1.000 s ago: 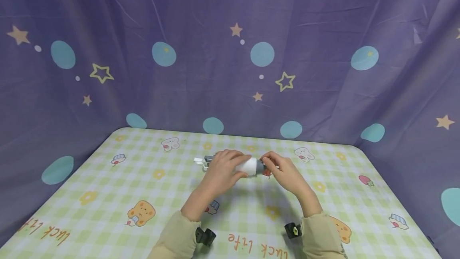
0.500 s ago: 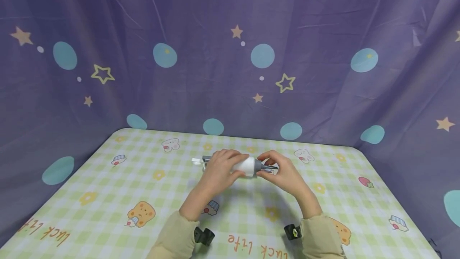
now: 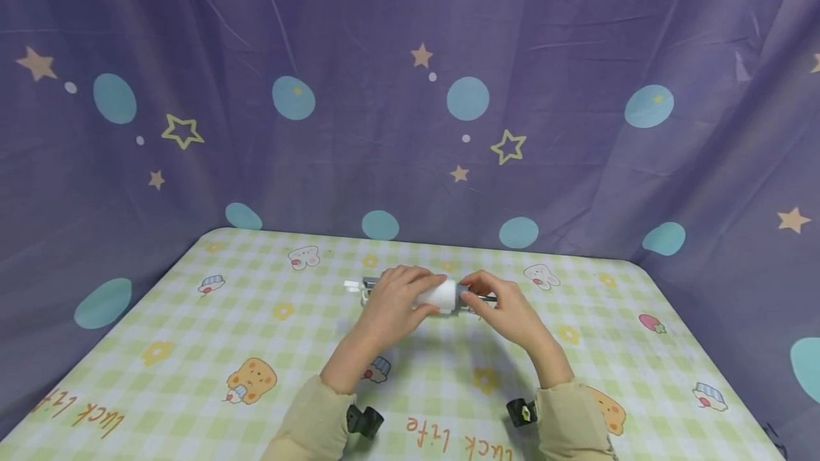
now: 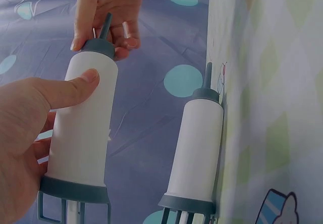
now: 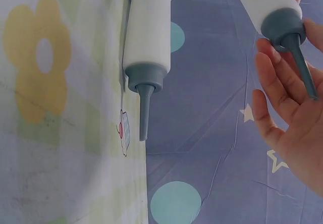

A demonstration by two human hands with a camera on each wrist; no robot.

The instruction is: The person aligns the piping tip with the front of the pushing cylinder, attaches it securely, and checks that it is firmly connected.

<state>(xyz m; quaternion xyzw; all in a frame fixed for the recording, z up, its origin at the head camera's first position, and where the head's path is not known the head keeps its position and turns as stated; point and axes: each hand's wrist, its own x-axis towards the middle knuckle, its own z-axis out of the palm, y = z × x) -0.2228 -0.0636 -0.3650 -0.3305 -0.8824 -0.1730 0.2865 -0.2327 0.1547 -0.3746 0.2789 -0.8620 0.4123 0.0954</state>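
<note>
My left hand [image 3: 392,304] grips the white barrel of a large syringe [image 4: 83,133], its thumb across the front. The syringe points right, above the table in the head view. At its far end sits a grey nozzle cap [image 5: 281,24] with a slim tapered tip. My right hand [image 3: 506,308] pinches this cap between thumb and fingers; its other fingers hang loosely curled in the right wrist view. A second, similar white syringe [image 4: 196,143] lies on the table alongside, its grey nozzle [image 5: 145,108] pointing the same way. In the head view the hands mostly hide it.
A checked tablecloth [image 3: 211,347] with printed flowers, cakes and lettering covers the table. Behind and beside it hangs a purple curtain [image 3: 384,155] with stars and blue dots. Black wrist-worn cameras [image 3: 365,420] sit by both sleeves.
My right hand has moved from the nozzle tip to the grey cap, and its thumb has since shifted upward on it. My left hand keeps its grip on the barrel with little movement.
</note>
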